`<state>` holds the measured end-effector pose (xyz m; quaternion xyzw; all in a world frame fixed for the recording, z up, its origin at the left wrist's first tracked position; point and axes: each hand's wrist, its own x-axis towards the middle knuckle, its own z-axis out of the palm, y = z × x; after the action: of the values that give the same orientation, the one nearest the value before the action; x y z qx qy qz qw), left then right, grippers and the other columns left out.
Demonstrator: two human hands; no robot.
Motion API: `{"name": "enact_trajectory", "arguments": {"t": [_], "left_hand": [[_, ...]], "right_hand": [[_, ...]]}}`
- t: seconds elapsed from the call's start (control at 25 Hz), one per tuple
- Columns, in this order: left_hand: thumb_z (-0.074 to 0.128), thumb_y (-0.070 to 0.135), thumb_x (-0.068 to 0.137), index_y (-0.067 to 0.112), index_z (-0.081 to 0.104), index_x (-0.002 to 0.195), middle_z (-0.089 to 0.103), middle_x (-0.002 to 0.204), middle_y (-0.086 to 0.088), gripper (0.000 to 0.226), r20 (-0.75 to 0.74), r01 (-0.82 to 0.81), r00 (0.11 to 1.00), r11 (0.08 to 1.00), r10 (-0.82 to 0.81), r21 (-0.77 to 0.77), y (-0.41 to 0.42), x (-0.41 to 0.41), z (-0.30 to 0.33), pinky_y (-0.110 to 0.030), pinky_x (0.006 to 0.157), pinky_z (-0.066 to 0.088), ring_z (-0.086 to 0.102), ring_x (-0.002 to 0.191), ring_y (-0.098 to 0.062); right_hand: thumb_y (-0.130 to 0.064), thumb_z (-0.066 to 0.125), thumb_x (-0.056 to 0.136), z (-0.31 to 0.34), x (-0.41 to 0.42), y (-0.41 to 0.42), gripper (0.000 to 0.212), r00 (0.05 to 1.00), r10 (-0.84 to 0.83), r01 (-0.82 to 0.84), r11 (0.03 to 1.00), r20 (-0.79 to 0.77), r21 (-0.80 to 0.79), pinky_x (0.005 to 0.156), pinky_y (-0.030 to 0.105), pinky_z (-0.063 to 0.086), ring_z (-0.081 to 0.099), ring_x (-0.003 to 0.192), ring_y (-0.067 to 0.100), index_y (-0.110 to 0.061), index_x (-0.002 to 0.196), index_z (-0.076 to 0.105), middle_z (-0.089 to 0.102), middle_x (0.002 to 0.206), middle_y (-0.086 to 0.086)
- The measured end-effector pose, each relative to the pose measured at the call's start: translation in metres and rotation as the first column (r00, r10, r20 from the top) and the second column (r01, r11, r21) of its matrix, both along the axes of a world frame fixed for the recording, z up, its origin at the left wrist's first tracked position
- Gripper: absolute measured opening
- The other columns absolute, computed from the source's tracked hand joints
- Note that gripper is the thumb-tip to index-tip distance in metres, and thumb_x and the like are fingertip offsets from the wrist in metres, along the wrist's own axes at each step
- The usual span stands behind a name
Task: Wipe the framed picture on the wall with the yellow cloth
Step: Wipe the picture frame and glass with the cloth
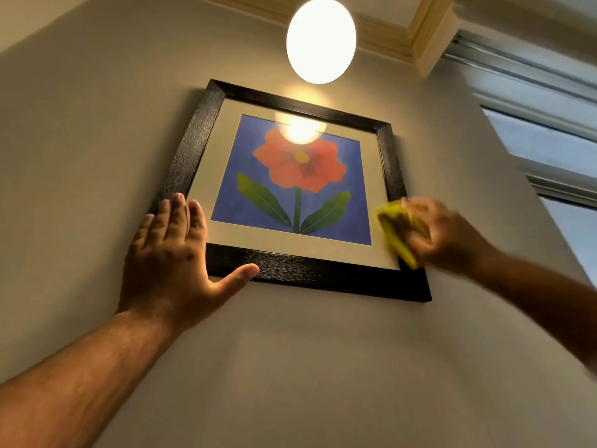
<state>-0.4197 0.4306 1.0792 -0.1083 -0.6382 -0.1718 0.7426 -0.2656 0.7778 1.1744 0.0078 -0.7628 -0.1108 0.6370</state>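
Against the wall, our flat, unclenched left hand (168, 253) steadies the framed picture (290, 189); our right hand (433, 234), its grip clutching the yellow cloth (395, 232), wipes the lower right corner — upper glass likely next.

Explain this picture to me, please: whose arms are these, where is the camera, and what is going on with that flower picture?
No machine here: these are a person's two bare arms, filmed by one wide-angle camera worn on their head, tilted up at the wall.

The framed picture hangs there: a black frame, a pale mat, and a red flower with green leaves on blue. Its glass reflects the round ceiling lamp above.

The left hand lies flat and open on the frame's lower left corner, apparently steadying it. The right hand grips a bunched yellow cloth at the lower right corner; it looks blurred, which suggests wiping motion. A window shows at the right edge.
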Motion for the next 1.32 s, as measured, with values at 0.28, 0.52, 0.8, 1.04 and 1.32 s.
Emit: {"name": "enact_trajectory", "arguments": {"t": [0.28,0.52,0.8,1.04,1.32], "left_hand": [[0.018,0.094,0.066,0.001,0.021,0.150,0.021,0.158,-0.027,0.126,0.003,-0.027,1.000,1.000,0.027,0.008,0.002,0.002,0.000,-0.051,0.120,0.018,0.021,0.147,-0.039],[0.016,0.095,0.063,0.003,0.017,0.152,0.016,0.161,-0.023,0.128,0.015,-0.008,1.000,1.000,0.008,0.012,0.000,0.003,0.000,-0.048,0.122,0.016,0.017,0.149,-0.035],[0.020,0.095,0.065,0.003,0.018,0.151,0.019,0.159,-0.025,0.127,0.003,-0.004,1.000,1.000,0.004,0.020,0.001,0.000,0.001,-0.049,0.121,0.016,0.019,0.148,-0.038],[0.022,0.093,0.067,0.002,0.017,0.151,0.018,0.159,-0.027,0.124,0.017,0.009,1.000,1.000,-0.009,0.009,0.002,0.003,-0.001,-0.051,0.121,0.015,0.019,0.148,-0.040],[0.018,0.092,0.067,0.001,0.017,0.151,0.017,0.159,-0.027,0.124,0.038,0.002,0.999,1.000,-0.002,0.002,0.002,0.008,-0.002,-0.050,0.122,0.015,0.017,0.148,-0.039]], "right_hand": [[-0.016,0.055,0.086,-0.008,0.000,-0.001,0.066,1.000,0.004,-0.004,1.000,0.021,0.007,0.109,0.043,0.039,0.044,0.133,0.038,-0.019,0.147,0.030,0.029,0.156,0.012],[-0.021,0.044,0.094,0.152,-0.001,-0.041,0.048,0.996,0.080,-0.071,0.971,0.031,-0.230,0.105,0.037,0.041,0.048,0.125,0.024,-0.017,0.142,0.037,0.046,0.146,0.004],[-0.027,0.044,0.076,-0.063,-0.006,-0.008,0.071,0.991,0.130,-0.130,0.986,-0.001,-0.107,0.106,0.045,0.040,0.042,0.135,0.034,-0.024,0.146,0.032,0.027,0.158,0.007],[-0.010,0.054,0.082,-0.131,-0.035,-0.051,0.075,0.987,0.110,-0.130,0.975,-0.115,-0.182,0.121,0.044,0.021,0.012,0.149,0.030,-0.018,0.149,0.023,0.013,0.160,0.007],[-0.016,0.053,0.085,-0.126,-0.026,-0.040,0.072,0.993,0.062,-0.081,0.978,-0.100,-0.193,0.119,0.046,0.026,0.013,0.148,0.025,-0.021,0.149,0.022,0.014,0.160,0.003]]}}
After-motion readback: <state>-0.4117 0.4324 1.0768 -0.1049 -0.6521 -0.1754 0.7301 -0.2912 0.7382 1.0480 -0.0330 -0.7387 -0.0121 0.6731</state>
